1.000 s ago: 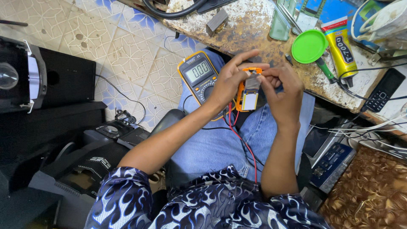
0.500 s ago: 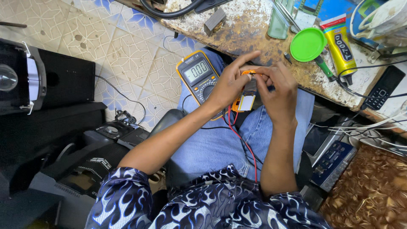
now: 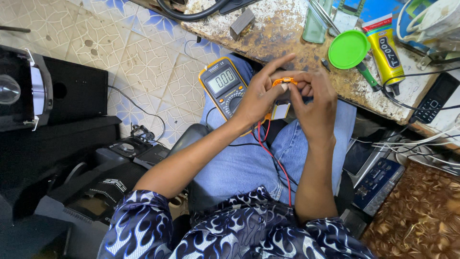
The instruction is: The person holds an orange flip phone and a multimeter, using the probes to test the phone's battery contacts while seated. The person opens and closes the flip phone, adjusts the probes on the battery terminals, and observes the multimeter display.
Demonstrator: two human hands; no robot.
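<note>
Orange part (image 3: 284, 81), perhaps tape on a small pack, sits pinched between the left hand (image 3: 261, 96) and right hand (image 3: 314, 103) above the lap, beside the yellow meter (image 3: 224, 86), red wire (image 3: 268, 151) trailing down.

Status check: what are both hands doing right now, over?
Left hand and right hand pinch small orange part over lap. Yellow multimeter beside left hand. Nothing blocking.
</note>
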